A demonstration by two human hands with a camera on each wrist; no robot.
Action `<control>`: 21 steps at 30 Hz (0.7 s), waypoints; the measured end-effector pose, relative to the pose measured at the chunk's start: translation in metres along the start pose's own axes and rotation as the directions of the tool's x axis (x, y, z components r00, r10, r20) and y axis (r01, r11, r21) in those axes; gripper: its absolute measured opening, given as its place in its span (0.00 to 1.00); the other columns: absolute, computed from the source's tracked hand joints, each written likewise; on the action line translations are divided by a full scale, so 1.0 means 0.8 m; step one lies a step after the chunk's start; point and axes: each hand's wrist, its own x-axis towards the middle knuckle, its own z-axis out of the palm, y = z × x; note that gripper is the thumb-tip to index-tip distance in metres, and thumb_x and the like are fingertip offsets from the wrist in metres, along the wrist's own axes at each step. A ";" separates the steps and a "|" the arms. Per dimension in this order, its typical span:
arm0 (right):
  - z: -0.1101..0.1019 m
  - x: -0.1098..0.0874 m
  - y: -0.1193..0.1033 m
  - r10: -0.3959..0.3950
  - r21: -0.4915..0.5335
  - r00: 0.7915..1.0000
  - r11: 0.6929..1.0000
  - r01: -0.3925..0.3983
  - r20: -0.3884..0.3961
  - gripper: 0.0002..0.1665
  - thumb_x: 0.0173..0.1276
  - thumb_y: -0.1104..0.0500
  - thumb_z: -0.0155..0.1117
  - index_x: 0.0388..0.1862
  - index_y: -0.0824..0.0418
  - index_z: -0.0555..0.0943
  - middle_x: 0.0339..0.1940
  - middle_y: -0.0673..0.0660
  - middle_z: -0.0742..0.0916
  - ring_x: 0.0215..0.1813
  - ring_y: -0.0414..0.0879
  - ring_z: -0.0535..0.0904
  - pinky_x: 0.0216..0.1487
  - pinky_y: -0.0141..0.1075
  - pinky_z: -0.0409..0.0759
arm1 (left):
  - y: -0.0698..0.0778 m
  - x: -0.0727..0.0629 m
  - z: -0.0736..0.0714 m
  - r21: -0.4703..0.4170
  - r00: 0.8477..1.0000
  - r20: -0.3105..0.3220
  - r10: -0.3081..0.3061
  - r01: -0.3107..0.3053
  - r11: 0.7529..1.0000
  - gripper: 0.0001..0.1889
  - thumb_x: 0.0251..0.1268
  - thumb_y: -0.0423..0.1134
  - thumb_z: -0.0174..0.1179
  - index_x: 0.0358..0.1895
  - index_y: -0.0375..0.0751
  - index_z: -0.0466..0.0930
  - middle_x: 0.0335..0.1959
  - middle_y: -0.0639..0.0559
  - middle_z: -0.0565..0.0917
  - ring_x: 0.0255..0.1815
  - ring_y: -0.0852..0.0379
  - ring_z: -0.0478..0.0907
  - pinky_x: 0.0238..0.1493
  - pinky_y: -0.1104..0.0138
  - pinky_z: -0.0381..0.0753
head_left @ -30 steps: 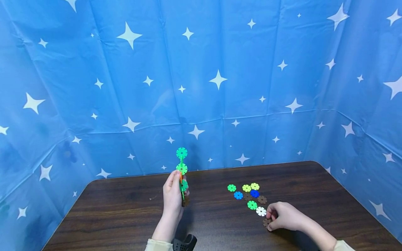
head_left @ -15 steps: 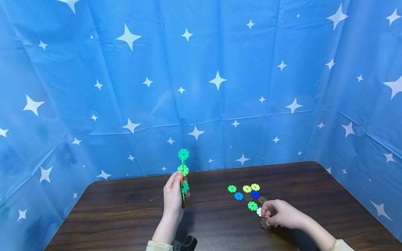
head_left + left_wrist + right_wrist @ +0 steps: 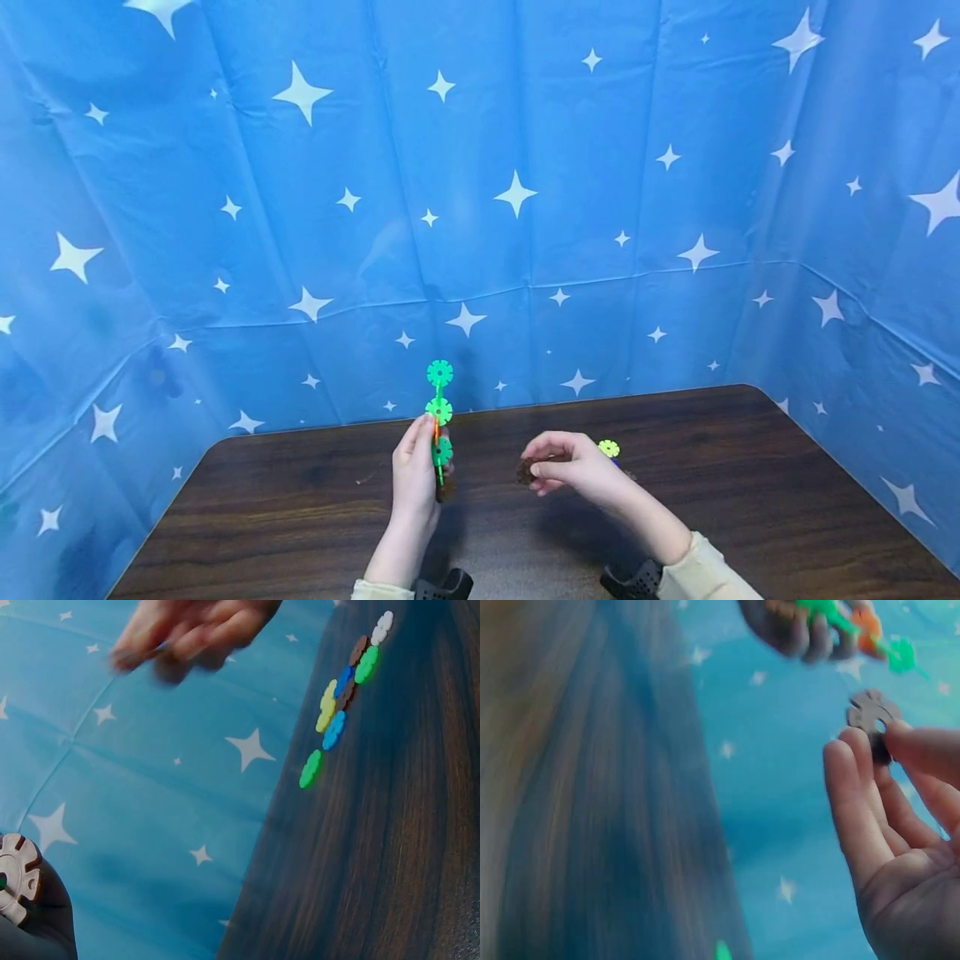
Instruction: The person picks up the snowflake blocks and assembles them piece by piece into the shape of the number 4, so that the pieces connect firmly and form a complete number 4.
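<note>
My left hand (image 3: 417, 467) grips a chain of slotted plastic discs (image 3: 439, 411) held upright above the table. Green discs rise out of the top of the grip, with an orange one by the thumb and a brown one (image 3: 447, 487) low down. To the right, my right hand (image 3: 581, 468) pinches a single brown notched disc (image 3: 871, 712) between thumb and fingers, raised and apart from the chain. In the right wrist view the chain's green and orange parts (image 3: 868, 630) appear beyond that disc, blurred.
Loose discs lie on the dark wooden table (image 3: 300, 500) at the right, mostly hidden behind my right hand in the head view. The left wrist view shows them in green (image 3: 310, 769), light blue (image 3: 334, 730), yellow (image 3: 326, 706), white (image 3: 382, 628) and brown. A blue star-patterned cloth (image 3: 480, 250) surrounds the table.
My right hand has lifted the brown disc off the table and carried it left, toward the chain. My left hand has stayed nearly still with the chain.
</note>
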 end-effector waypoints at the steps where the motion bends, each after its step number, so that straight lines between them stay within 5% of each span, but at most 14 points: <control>1: 0.009 0.007 -0.001 0.002 0.048 1.000 0.999 -0.002 -0.006 0.13 0.68 0.67 0.61 0.49 0.73 0.77 0.39 0.60 0.85 0.36 0.48 0.84 0.43 0.52 0.82 | 0.000 0.000 0.000 0.000 1.000 -0.004 -0.002 0.002 1.000 0.16 0.76 0.49 0.50 0.39 0.41 0.79 0.23 0.53 0.72 0.16 0.62 0.66 0.20 0.71 0.71; 12: 0.070 0.047 0.008 -0.016 0.279 0.995 0.959 0.042 -0.096 0.10 0.69 0.67 0.61 0.47 0.71 0.79 0.38 0.57 0.87 0.38 0.47 0.85 0.45 0.47 0.82 | -0.006 0.002 0.003 -0.008 0.998 -0.062 -0.017 0.016 1.000 0.13 0.77 0.46 0.48 0.38 0.44 0.79 0.23 0.55 0.73 0.19 0.62 0.67 0.21 0.72 0.68; 17: 0.079 0.052 0.012 -0.030 0.301 0.994 0.952 0.061 -0.105 0.06 0.68 0.67 0.62 0.41 0.60 0.83 0.38 0.55 0.87 0.39 0.46 0.86 0.46 0.48 0.82 | -0.006 0.003 0.002 0.011 0.998 -0.065 -0.014 0.015 1.000 0.15 0.77 0.46 0.48 0.41 0.38 0.78 0.24 0.54 0.74 0.20 0.62 0.68 0.24 0.71 0.70; 21: 0.084 0.054 0.013 -0.046 0.289 0.995 0.955 0.071 -0.093 0.06 0.68 0.66 0.62 0.42 0.62 0.83 0.39 0.56 0.87 0.41 0.46 0.86 0.50 0.55 0.79 | -0.007 0.004 0.002 0.015 0.998 -0.069 -0.011 0.012 1.000 0.16 0.77 0.46 0.48 0.43 0.35 0.78 0.24 0.54 0.74 0.21 0.62 0.68 0.23 0.72 0.70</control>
